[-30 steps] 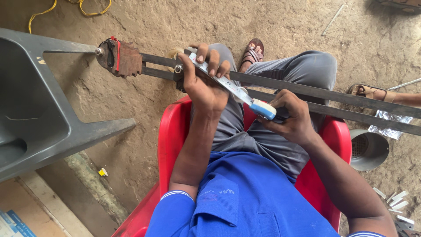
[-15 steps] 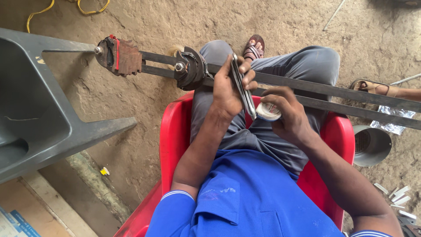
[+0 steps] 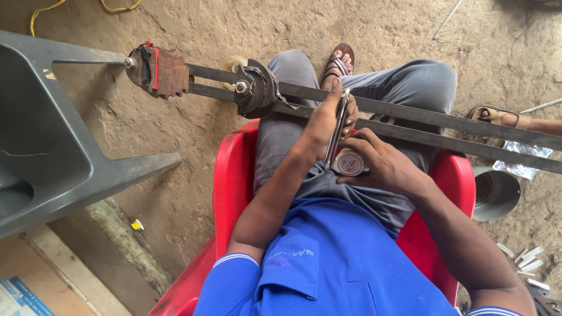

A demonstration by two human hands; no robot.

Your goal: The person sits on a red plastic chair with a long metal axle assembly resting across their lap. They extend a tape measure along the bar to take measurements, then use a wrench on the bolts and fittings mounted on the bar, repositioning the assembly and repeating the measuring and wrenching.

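I sit in a red plastic chair (image 3: 234, 181) with two long dark metal bars (image 3: 421, 126) lying across my lap. My left hand (image 3: 328, 120) pinches the pulled-out blade of a tape measure (image 3: 338, 129), held edge-on just in front of the bars. My right hand (image 3: 380, 164) grips the round tape measure case (image 3: 348, 162) against my thigh. Further left on the bars sit a dark round clamp fitting (image 3: 254, 88) and a rusty block with a red band (image 3: 158, 69) at the end.
A grey plastic chair (image 3: 52, 146) lies tipped on the left. A grey metal pot (image 3: 494, 193) stands by the right chair side. Another person's sandalled foot (image 3: 497, 117) shows at far right. Yellow cable (image 3: 47, 11) lies on the dirt floor at top left.
My left hand has slid right along the bars, away from the clamp fitting, toward the case. The tape blade has shortened and swung from lying along the bars to nearly upright.
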